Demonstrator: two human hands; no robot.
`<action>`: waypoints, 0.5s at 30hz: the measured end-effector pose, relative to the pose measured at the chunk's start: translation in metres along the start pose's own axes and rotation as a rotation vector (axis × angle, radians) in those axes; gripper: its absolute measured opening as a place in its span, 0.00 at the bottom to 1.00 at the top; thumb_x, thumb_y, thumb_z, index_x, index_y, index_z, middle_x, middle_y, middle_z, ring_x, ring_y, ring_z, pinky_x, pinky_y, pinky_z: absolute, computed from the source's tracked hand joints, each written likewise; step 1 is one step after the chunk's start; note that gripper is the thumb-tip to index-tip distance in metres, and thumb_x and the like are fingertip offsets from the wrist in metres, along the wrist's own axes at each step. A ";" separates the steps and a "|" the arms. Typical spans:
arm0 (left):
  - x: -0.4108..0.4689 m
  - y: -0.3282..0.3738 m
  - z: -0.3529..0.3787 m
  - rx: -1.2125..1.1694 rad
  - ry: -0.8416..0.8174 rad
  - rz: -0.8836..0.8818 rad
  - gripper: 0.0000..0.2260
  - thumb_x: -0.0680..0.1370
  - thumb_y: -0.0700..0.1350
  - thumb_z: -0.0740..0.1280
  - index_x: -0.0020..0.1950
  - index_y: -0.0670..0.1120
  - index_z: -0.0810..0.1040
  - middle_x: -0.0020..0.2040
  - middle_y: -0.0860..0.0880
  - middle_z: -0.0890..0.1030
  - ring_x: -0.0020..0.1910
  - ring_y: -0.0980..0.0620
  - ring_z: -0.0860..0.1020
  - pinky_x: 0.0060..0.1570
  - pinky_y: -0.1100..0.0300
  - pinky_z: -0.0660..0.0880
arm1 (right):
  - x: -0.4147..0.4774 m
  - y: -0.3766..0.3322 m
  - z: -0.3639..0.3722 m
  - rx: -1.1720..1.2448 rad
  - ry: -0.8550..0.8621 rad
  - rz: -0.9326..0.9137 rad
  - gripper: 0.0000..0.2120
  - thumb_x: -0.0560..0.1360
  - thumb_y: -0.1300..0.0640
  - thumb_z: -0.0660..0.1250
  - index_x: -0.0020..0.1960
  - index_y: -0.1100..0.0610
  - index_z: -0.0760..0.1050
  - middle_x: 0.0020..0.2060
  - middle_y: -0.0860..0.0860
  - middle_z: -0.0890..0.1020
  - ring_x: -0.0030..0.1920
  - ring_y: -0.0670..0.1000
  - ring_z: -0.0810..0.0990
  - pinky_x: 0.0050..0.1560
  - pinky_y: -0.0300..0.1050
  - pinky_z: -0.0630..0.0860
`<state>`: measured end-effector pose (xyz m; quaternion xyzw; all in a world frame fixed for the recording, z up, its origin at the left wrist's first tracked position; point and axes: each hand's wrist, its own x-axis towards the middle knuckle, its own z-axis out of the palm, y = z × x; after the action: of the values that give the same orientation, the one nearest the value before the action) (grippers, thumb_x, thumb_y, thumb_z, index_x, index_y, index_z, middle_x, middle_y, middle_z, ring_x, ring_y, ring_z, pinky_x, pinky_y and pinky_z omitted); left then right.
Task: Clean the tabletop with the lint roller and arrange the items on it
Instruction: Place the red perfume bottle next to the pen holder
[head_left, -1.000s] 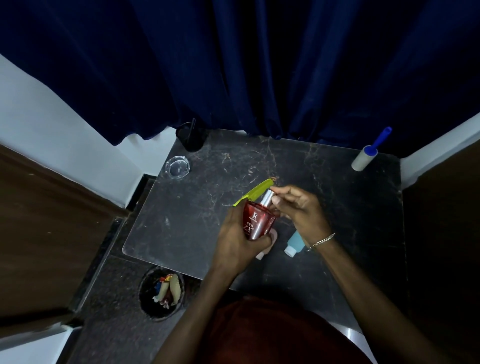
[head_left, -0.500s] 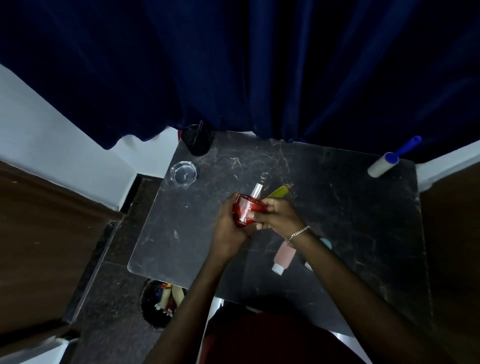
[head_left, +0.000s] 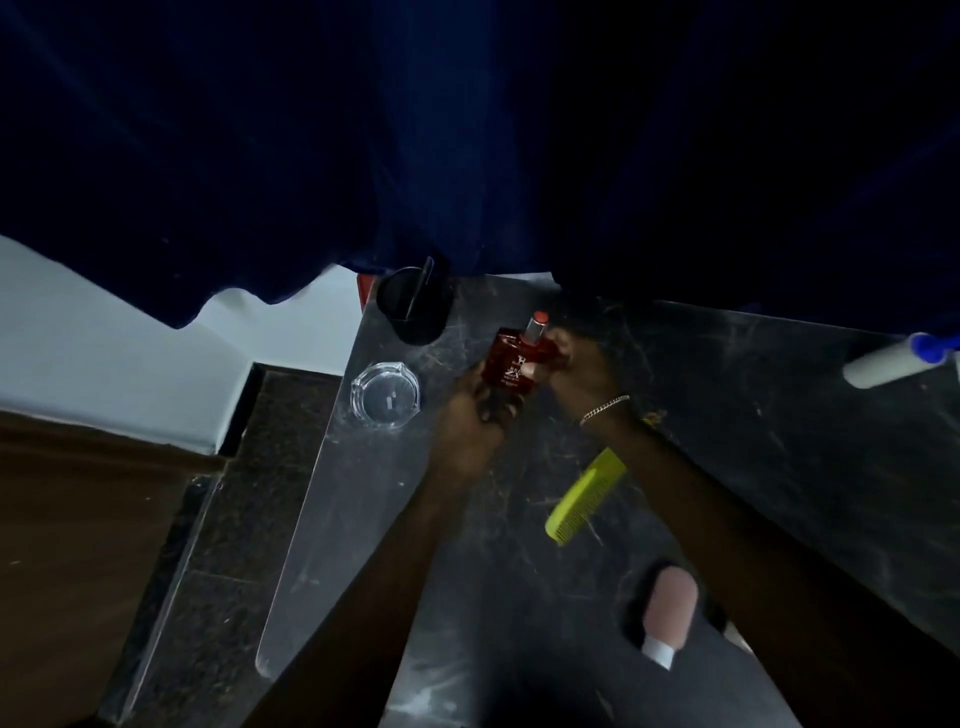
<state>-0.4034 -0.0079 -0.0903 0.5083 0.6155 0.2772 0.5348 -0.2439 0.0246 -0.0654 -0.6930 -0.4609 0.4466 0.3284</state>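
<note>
Hands at the far-left corner of the tabletop (head_left: 779, 415): the left hand (head_left: 470, 415) and right hand (head_left: 579, 374) are both closed around a red bottle (head_left: 511, 361), tilted, near a black cup (head_left: 413, 306) and a glass ashtray (head_left: 385, 395). The lint roller (head_left: 883, 364) lies at the far-right edge, well apart from both hands. A green comb (head_left: 584, 496) and a pink tube (head_left: 667, 610) lie loose nearer the person. Hair-like strands and scuffs show across the dark surface, so rolling appears undone. Arranging looks barely begun, with 1 item in hand and 2 more to place.
</note>
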 end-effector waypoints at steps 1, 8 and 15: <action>0.015 -0.001 -0.001 -0.005 -0.003 0.004 0.26 0.76 0.32 0.71 0.73 0.43 0.73 0.61 0.44 0.84 0.58 0.45 0.83 0.59 0.53 0.81 | 0.014 -0.001 0.003 -0.004 0.016 -0.017 0.18 0.67 0.68 0.76 0.55 0.57 0.79 0.48 0.51 0.84 0.48 0.50 0.82 0.58 0.56 0.80; 0.077 -0.008 -0.002 0.031 0.037 0.111 0.28 0.74 0.43 0.70 0.73 0.55 0.72 0.66 0.49 0.82 0.64 0.50 0.81 0.67 0.49 0.78 | 0.076 -0.005 0.014 -0.119 0.059 -0.161 0.20 0.67 0.65 0.76 0.58 0.55 0.80 0.51 0.47 0.83 0.50 0.46 0.81 0.49 0.24 0.72; 0.103 -0.022 0.007 -0.090 0.017 0.107 0.29 0.74 0.41 0.73 0.74 0.52 0.71 0.63 0.52 0.83 0.64 0.52 0.82 0.69 0.44 0.76 | 0.101 0.006 0.024 -0.145 0.039 -0.204 0.22 0.68 0.65 0.76 0.61 0.56 0.79 0.58 0.53 0.83 0.58 0.51 0.82 0.61 0.43 0.77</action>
<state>-0.3953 0.0780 -0.1505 0.5133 0.5788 0.3370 0.5366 -0.2457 0.1177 -0.1115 -0.6730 -0.5535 0.3631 0.3301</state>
